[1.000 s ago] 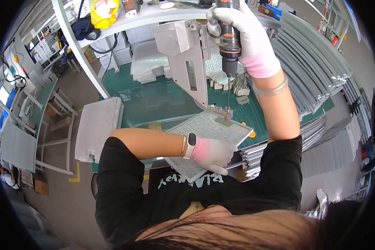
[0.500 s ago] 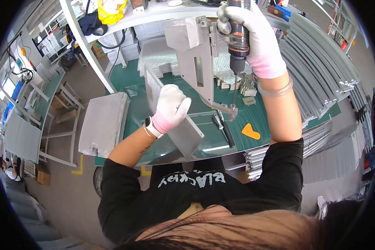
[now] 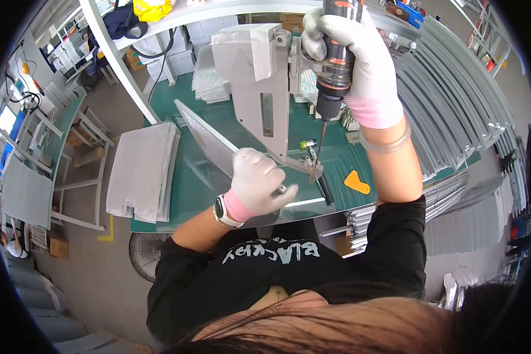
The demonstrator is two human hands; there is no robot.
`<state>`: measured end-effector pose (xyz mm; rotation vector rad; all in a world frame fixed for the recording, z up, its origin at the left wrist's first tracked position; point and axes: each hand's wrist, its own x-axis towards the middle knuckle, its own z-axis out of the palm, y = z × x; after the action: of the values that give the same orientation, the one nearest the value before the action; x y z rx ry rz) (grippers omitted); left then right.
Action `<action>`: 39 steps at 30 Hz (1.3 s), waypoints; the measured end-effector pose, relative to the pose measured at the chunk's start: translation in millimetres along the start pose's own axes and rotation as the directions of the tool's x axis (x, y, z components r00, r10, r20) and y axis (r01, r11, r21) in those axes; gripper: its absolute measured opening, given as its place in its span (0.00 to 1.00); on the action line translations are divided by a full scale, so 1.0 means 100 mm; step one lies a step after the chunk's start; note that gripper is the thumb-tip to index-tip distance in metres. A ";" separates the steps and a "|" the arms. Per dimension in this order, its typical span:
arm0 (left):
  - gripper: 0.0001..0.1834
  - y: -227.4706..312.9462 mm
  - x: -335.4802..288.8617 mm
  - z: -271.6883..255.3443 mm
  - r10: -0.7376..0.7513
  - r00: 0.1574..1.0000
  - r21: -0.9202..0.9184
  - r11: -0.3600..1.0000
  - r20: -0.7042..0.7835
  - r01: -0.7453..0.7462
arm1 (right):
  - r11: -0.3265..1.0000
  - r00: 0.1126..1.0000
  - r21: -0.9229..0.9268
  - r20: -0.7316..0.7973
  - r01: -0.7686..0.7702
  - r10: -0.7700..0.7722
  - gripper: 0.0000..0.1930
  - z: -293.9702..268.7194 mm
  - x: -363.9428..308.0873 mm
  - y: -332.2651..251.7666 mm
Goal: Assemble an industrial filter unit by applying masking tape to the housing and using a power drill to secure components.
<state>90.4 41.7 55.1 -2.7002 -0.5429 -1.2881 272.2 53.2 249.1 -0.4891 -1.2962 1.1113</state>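
Note:
My left hand (image 3: 257, 184), in a white glove with a pink cuff, is closed over the edge of a thin grey panel (image 3: 209, 137), which stands tilted above the table. Raised at the upper right, my gloved right hand (image 3: 369, 65) wraps round a black power screwdriver (image 3: 335, 79). Its long thin bit points down to a small block (image 3: 316, 172) at the lower arm of a grey metal stand (image 3: 251, 88). The panel's near corner, by my left thumb, is partly hidden by that hand. Close to the block lies a green-headed hammer (image 3: 308, 143) with a black handle.
An orange scraper (image 3: 357, 182) lies on the green tabletop (image 3: 236, 215). A stack of grey panels (image 3: 141, 171) is on the left, with long metal strips (image 3: 454, 100) piled on the right. Below the table's left corner stands a fan (image 3: 144, 255).
My left hand has moved right and nearer to me, and the panel has turned with it toward the block. The screwdriver and its bit now appear lower and slightly left.

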 end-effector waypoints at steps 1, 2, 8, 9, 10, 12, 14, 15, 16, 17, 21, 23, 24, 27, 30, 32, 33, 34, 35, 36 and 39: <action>0.18 -0.02 0.04 0.02 -0.006 0.991 0.035 0.999 -0.133 0.011 | 1.000 1.000 0.012 0.015 0.000 0.000 0.09 0.00 0.00 0.00; 0.17 -0.03 0.07 0.03 -0.009 0.964 0.068 0.997 -0.264 0.028 | 1.000 1.000 0.024 0.031 0.000 0.000 0.09 0.00 0.00 0.01; 0.09 0.01 -0.05 0.16 -0.171 0.982 0.017 0.985 -0.086 0.173 | 0.992 0.997 0.099 -0.037 0.076 -0.073 0.11 0.15 0.00 0.12; 0.09 0.03 -0.04 0.13 -0.175 0.981 0.014 0.984 -0.086 0.177 | 0.993 0.997 0.098 -0.037 0.071 -0.068 0.11 0.19 -0.02 0.12; 0.08 0.04 -0.02 0.10 -0.172 0.983 0.015 0.985 -0.058 0.173 | 0.995 0.993 0.016 -0.057 0.102 -0.101 0.12 0.24 -0.04 0.13; 0.08 0.04 -0.02 0.09 -0.172 0.985 0.015 0.985 -0.030 0.173 | 0.990 0.989 -0.067 -0.074 0.127 -0.132 0.13 0.28 -0.05 0.15; 0.08 0.03 -0.01 0.12 -0.158 0.985 -0.005 0.987 -0.072 0.158 | 0.994 0.992 -0.057 -0.080 0.098 -0.102 0.13 0.28 -0.04 0.17; 0.08 0.03 0.00 0.12 -0.159 0.985 -0.005 0.987 -0.073 0.159 | 0.995 0.993 -0.052 -0.083 0.084 -0.088 0.13 0.28 -0.04 0.18; 0.08 0.04 0.00 0.12 -0.171 0.983 -0.008 0.985 -0.062 0.171 | 0.993 0.997 -0.111 -0.057 0.042 -0.048 0.14 0.26 -0.03 0.15; 0.08 0.04 0.00 0.12 -0.183 0.982 -0.012 0.983 -0.050 0.182 | 0.993 0.997 -0.109 -0.055 0.039 -0.045 0.14 0.29 -0.03 0.15; 0.08 0.04 0.03 0.18 -0.177 0.984 0.011 0.984 0.013 0.176 | 0.908 0.878 -0.035 0.273 0.418 -0.394 0.14 -0.04 0.27 0.40; 0.09 0.02 0.01 0.22 -0.199 0.980 -0.019 0.980 -0.008 0.198 | 0.726 0.562 0.167 0.527 0.667 -0.638 0.15 0.02 0.28 0.42; 0.09 0.00 -0.01 0.23 -0.211 0.977 -0.013 0.977 -0.011 0.211 | 0.886 0.861 -0.032 0.252 0.463 -0.441 0.15 0.27 0.08 0.30; 0.09 0.00 0.00 0.24 -0.206 0.979 -0.007 0.978 -0.001 0.206 | 0.975 0.993 -0.202 -0.046 0.094 -0.105 0.15 0.39 -0.05 0.03; 0.09 -0.01 0.03 0.26 -0.194 0.981 -0.014 0.981 -0.019 0.193 | 0.970 1.000 -0.244 0.015 0.019 -0.016 0.13 0.31 -0.06 -0.02; 0.09 0.00 0.03 0.30 -0.209 0.978 0.011 0.978 0.004 0.209 | 0.972 1.000 -0.234 0.027 0.022 -0.016 0.13 0.25 -0.02 0.07; 0.09 -0.01 0.04 0.32 -0.209 0.978 0.010 0.978 0.005 0.209 | 0.959 0.981 -0.206 0.062 0.194 -0.185 0.11 0.19 0.05 0.24; 0.10 -0.01 0.03 0.34 -0.203 0.978 -0.018 0.979 -0.040 0.203 | 0.917 0.933 -0.173 0.093 0.360 -0.348 0.09 0.15 0.09 0.36; 0.10 -0.02 0.03 0.35 -0.198 0.977 -0.045 0.980 -0.084 0.194 | 0.917 0.933 -0.174 0.092 0.358 -0.347 0.09 0.13 0.06 0.40; 0.10 -0.03 0.04 0.36 -0.198 0.977 -0.047 0.980 -0.084 0.195 | 0.930 0.956 -0.224 0.088 0.292 -0.279 0.10 0.13 0.00 0.42; 0.10 -0.08 0.03 0.39 -0.183 0.981 -0.040 0.983 -0.069 0.181 | 0.978 0.991 -0.157 0.029 0.136 -0.134 0.30 0.24 -0.17 0.57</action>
<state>117.8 59.1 31.6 -2.6703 -0.7824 -1.4452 231.0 56.8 199.9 -0.5015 -1.4191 0.9060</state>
